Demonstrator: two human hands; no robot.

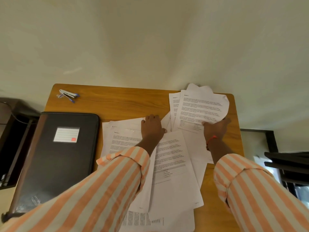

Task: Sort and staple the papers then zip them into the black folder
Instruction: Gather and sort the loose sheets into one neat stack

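- Many papers (pixel 173 158) lying loose on desk (pixel 117 104)
- Folder (pixel 61 148) sitting zipped, contents hidden
- Left hand (pixel 152 129) pressing flat, fingers spread
- Right hand (pixel 215 128) pinching sheets (pixel 200 108)

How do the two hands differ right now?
The left hand lies flat, palm down, pressing on the papers at mid-table; the right hand pinches the near edge of a sheet, which curls up at its far corner. The right wrist wears a red thread; the left is bare. Both come from striped sleeves.
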